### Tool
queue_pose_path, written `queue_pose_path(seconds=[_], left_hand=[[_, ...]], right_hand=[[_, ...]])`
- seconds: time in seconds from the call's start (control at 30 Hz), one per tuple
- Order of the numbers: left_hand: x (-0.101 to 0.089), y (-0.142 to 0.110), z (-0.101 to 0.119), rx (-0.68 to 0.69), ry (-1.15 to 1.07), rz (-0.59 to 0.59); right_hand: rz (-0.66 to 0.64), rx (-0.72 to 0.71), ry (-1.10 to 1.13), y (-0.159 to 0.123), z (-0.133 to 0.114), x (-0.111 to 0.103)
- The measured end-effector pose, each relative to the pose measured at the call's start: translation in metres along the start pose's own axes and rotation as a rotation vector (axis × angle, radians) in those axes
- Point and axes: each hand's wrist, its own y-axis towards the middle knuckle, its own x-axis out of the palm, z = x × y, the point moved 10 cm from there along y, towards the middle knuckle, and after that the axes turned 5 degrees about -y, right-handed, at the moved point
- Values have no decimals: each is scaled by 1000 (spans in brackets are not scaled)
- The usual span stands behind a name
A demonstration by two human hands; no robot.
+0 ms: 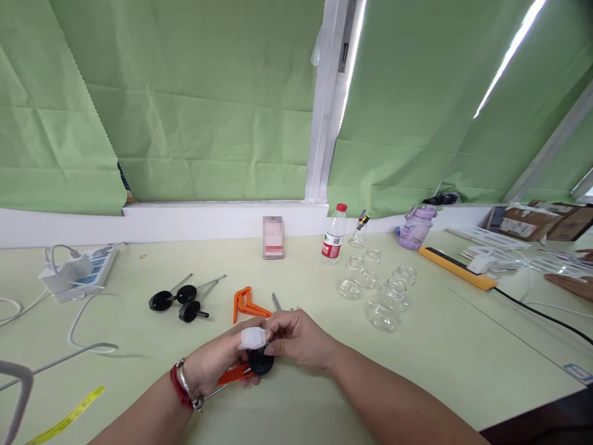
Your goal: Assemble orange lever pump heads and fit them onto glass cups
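Observation:
My left hand (217,361), with white tape on its thumb, is closed around a round black cap (261,363) and an orange plastic lever (234,374). A thin metal tube (216,392) sticks out below it, toward my wrist. My right hand (296,339) pinches at the top edge of the cap, thumb touching it; any small part between those fingers is hidden. Just beyond my hands lie loose orange levers (248,303) and a small metal piece (277,301). To the left rest three black caps with metal tubes (187,294).
Several clear glass flasks (382,315) stand right of my hands. Behind them are a red-capped water bottle (333,238), a glass with tools (358,236) and a purple bottle (417,228). Power strips (458,267) and cables lie at both sides. Another person's hand (572,285) shows far right.

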Motion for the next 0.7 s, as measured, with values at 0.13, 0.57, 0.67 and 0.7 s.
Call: queue_pose_path(seconds=[0.13, 0.57, 0.67, 0.7], left_hand=[[2, 0, 1, 0, -3, 0], [-6, 2, -5, -16, 38, -2], [-6, 2, -5, -20, 48, 1], [-5, 2, -5, -21, 46, 0]], right_hand=[[-7, 38, 47, 0, 5, 1], [1, 78, 66, 0, 10, -1], [6, 59, 30, 0, 8, -1], [4, 43, 10, 0, 6, -1]])
